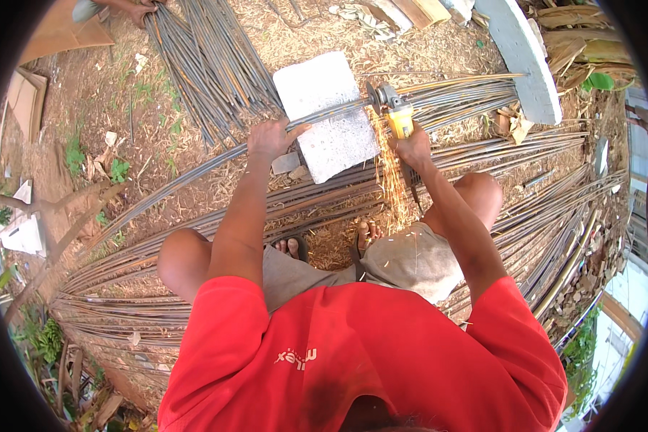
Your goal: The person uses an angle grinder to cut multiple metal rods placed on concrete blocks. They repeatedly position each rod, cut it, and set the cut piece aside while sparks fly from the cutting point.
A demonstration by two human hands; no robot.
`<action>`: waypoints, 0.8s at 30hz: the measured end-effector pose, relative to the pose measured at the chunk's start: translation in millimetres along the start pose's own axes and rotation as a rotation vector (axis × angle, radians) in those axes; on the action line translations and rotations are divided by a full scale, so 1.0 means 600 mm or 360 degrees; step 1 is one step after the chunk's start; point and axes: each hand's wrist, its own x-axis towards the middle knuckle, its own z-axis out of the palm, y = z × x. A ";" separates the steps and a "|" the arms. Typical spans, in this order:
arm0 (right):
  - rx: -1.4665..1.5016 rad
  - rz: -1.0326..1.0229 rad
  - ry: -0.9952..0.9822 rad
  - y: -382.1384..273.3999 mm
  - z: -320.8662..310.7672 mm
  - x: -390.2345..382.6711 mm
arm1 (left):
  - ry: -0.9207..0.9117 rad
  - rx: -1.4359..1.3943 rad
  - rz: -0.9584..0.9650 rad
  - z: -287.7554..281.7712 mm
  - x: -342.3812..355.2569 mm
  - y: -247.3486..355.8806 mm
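My left hand [272,138] is wrapped round a thin bundle of steel rods [194,173] and presses it down beside a pale speckled block [335,147]. The rods run across the block's top. In my right hand [413,147] is a yellow and grey angle grinder [400,121], gripped by its body. Its disc [373,97] meets the rods just past the block's right edge. Orange sparks [390,173] stream down from there toward my feet [367,234]. A dark cord hangs from the grinder beside my right knee.
Long rods [122,277] lie on the ground under and around my legs. A pile of shorter rods [216,72] lies at the upper left, where another person's hands [140,11] touch its end. A long grey slab [522,61] stands at the right, near rod ends.
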 end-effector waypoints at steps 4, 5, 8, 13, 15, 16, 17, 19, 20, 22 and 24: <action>-0.0092 0.0184 -0.0035 -0.022 -0.007 -0.007 | 0.0008 0.0018 0.0005 -0.001 0.000 0.002; -0.0062 0.0198 -0.0051 -0.024 -0.009 -0.009 | -0.0004 0.0020 0.0000 -0.001 0.000 0.003; -0.0036 0.0151 -0.0054 -0.019 -0.009 -0.011 | 0.0005 0.0022 0.0005 0.000 0.000 0.003; -0.0061 0.0022 0.0046 0.008 -0.001 -0.007 | 0.0015 -0.0009 -0.0006 0.000 -0.001 0.002; -0.0110 -0.0031 0.0079 0.015 -0.001 -0.006 | 0.0039 -0.0056 0.0000 0.001 -0.004 0.001; -0.0145 -0.0023 0.0085 0.017 -0.001 -0.007 | 0.0054 -0.0088 -0.0004 0.001 -0.006 0.001; -0.0113 -0.0038 0.0059 0.018 -0.003 -0.009 | 0.0052 -0.0115 -0.0015 0.001 -0.008 0.000; -0.0083 -0.0005 0.0003 0.020 -0.010 -0.016 | 0.0031 -0.0042 0.0003 -0.001 -0.004 0.001; -0.0082 0.0017 0.0025 0.019 -0.011 -0.021 | -0.0013 -0.0007 -0.0002 -0.001 -0.002 0.001; -0.0241 0.0012 0.0079 0.018 -0.012 -0.029 | -0.0047 -0.0007 -0.0049 -0.001 0.003 0.001; -0.0290 0.0007 0.0103 0.016 -0.013 -0.030 | -0.0039 -0.0028 -0.0057 0.003 0.004 0.000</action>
